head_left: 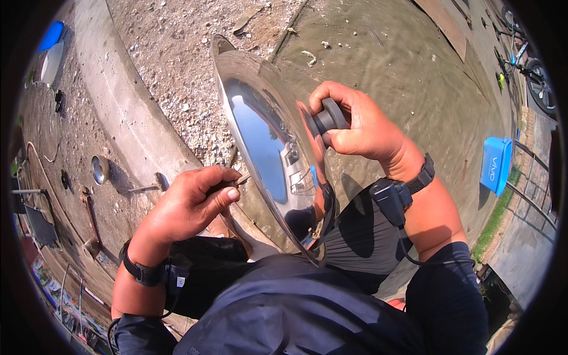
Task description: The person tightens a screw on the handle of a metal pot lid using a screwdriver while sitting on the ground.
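Far to the left of the shiny metal lid [275, 151], near the top, a white object [52, 63] lies on the ground below a blue one [51, 35]. Lower on that side of the lid sit a small round metal bowl [100, 170] and, just right of it, a hammer [141, 189] lying on its side. Next comes the left hand [198, 201], immediately left of the lid, its fingers closed around a small dark tool [235, 183] whose tip points toward the lid's rim; whether it touches the rim I cannot tell. The lid itself stands on edge, tilted, in front of the person, with its rim to the left, its domed side to the right, and its lower end down by the lap. On the lid's right side, the right hand [364, 127] has its thumb and fingers gripping the black knob [331, 115]. Right of the lid and below that hand, a black device [391, 198] sits by the wrist strap [423, 175]. Well to the lid's right stands a blue container [496, 165], and farther off, higher than the container, a bicycle [537, 86] shows near the edge of view.
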Motion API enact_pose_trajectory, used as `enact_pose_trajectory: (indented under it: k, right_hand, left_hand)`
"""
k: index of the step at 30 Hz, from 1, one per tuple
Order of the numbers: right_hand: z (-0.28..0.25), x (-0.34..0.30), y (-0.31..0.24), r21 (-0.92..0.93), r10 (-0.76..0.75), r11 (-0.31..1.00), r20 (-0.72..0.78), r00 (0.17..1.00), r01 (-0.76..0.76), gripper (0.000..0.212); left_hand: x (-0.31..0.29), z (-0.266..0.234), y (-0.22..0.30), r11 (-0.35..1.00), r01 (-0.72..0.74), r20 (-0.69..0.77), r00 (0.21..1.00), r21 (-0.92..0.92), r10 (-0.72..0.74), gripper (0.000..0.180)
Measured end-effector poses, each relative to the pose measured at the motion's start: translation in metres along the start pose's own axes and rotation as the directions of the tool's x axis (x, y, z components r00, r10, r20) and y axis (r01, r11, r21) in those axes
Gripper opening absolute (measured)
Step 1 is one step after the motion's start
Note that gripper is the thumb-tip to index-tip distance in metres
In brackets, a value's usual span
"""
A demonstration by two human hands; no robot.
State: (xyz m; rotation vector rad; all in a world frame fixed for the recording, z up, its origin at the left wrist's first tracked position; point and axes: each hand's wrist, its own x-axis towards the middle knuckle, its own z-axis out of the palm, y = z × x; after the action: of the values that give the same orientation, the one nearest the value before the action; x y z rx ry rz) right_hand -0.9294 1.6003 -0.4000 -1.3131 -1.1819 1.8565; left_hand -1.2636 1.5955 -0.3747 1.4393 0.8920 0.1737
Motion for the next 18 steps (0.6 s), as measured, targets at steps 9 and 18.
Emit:
enact_pose_trajectory:
  k: [9,18]
  right_hand:
    - [0.002,0.000,0.015,0.212,-0.036,0.975,-0.168,0.985,0.072,0.047]
    - [-0.003,0.003,0.007,0.236,0.058,0.971,-0.081,0.995,-0.037,0.064]
  left_hand:
    - [0.005,0.005,0.015,0.911,-0.093,-0.133,0.978,0.403,0.158,0.032]
    - [0.000,0.004,0.006,0.828,-0.130,-0.264,0.911,0.545,0.317,0.031]
